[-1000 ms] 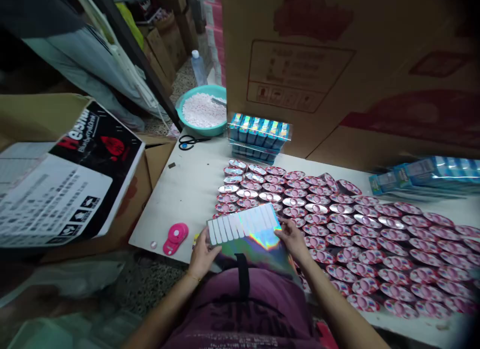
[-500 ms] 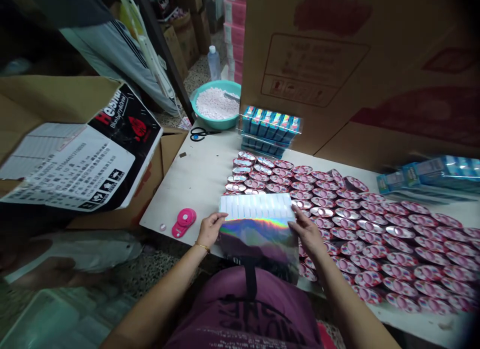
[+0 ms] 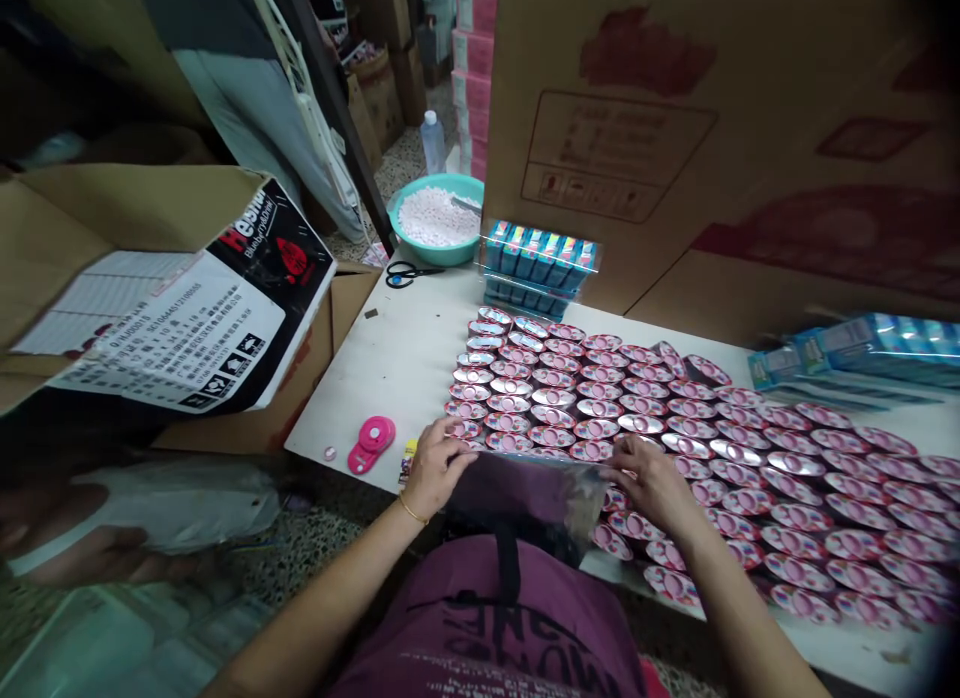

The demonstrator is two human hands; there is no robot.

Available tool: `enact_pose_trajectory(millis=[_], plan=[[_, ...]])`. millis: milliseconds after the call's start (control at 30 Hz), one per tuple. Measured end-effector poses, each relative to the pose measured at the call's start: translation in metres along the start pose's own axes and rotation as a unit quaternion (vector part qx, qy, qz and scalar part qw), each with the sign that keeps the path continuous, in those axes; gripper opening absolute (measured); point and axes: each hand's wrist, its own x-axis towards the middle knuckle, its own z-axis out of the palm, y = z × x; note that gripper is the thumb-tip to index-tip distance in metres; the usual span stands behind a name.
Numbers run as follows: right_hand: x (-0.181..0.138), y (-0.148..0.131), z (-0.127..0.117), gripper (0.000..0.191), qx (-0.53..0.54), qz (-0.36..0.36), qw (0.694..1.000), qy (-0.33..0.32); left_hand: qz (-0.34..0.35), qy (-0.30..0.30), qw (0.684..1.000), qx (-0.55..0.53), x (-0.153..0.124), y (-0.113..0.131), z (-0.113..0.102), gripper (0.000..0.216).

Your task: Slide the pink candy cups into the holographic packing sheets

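Note:
A sheet of clear plastic film (image 3: 517, 493) stretches between my hands at the table's front edge, in front of my purple clothing. My left hand (image 3: 433, 470) pinches its left corner between thumb and fingers. At the opposite corner, my right hand (image 3: 651, 478) pinches the film too. Rows of small pink oval-topped packs (image 3: 553, 396) stand just beyond the film and under my right forearm. A small yellow printed item (image 3: 408, 460) shows beside my left hand. Left of it lies a pink round-headed tool (image 3: 371, 444).
Black scissors (image 3: 406, 274) lie near a turquoise basin (image 3: 435, 253) of white pieces. Film-wrapped blue boxes (image 3: 540, 263) stand against a large carton (image 3: 600, 98); more blue packs (image 3: 855, 353) are at right. An open carton (image 3: 262, 308) borders the table's left. A person's trousers (image 3: 255, 128) show behind.
The shiny sheet with a row of white shapes along its top has tilted down, and those shapes no longer show. My right hand has moved outward and slightly down.

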Motion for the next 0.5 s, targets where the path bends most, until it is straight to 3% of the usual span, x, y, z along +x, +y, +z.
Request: enact_pose_trajectory(millis=[67,133,233,333,500], plan=[[0.006,-0.033,-0.001,0.034,-0.031,-0.069,0.997,0.000,0.026,-0.031,0.999,-0.035,-0.003,0.015,0.002,0.014],[0.015,-0.071,0.011,0.045,-0.032,-0.143,0.988,-0.052,0.046,-0.078,0.994,-0.062,-0.005,0.028,0.004,0.016],[0.028,-0.105,0.034,0.024,-0.063,-0.156,0.978,-0.124,0.046,-0.093,0.992,-0.073,-0.005,0.037,0.005,0.014],[0.029,-0.093,0.036,0.027,-0.118,-0.154,0.971,-0.141,0.012,-0.046,0.994,-0.094,-0.002,0.033,-0.001,0.013],[0.014,-0.026,-0.009,0.031,-0.101,-0.097,0.978,-0.157,-0.093,-0.018,0.982,-0.167,0.005,0.020,-0.010,0.020]])
